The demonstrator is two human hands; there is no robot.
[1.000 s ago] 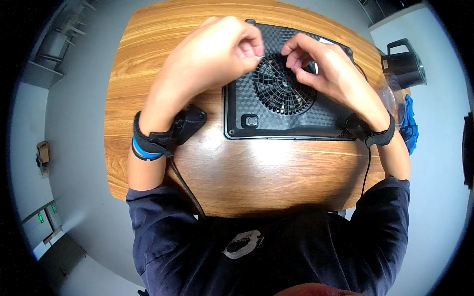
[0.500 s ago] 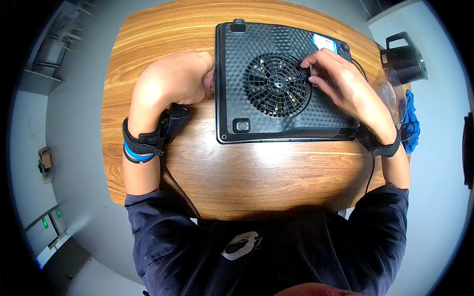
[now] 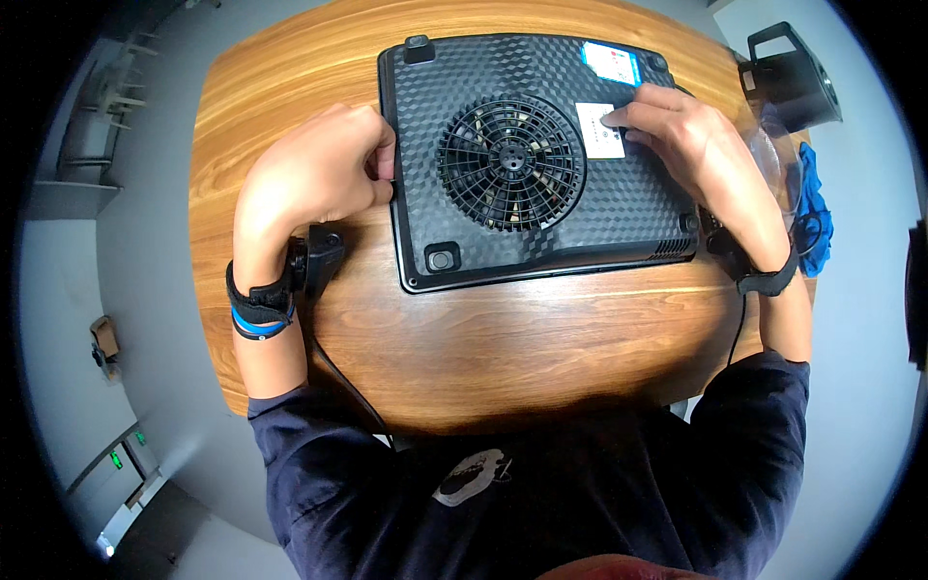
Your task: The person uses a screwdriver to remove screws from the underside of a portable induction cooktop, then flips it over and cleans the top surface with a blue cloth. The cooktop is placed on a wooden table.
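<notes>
A flat black appliance [image 3: 464, 72], which looks like an upturned induction cooker, lies on the table with its round fan grille [image 3: 512, 162] facing up. At its left edge my left hand [image 3: 319, 174] is closed, fingers curled and thumb against the rim. A white label [image 3: 597, 143] shows on the underside to the right of the grille. My right hand [image 3: 684, 140] reaches over from the right with its index fingertip on that label. The thumb is bent close by, and the other fingers are partly hidden. A blue-and-white sticker [image 3: 611, 64] is near the far edge.
Beyond the wooden table's [image 3: 464, 358] right side stands a black bin-like container [image 3: 797, 92] with a handle. Blue cloth [image 3: 814, 208] and clear plastic [image 3: 768, 159] lie at the right edge. Black cables [image 3: 343, 377] run from both wrist straps.
The appliance has shifted left and turned slightly. My right hand has moved right, away from the grille, uncovering the white label. The left hand's fingers now meet the appliance's edge more visibly.
</notes>
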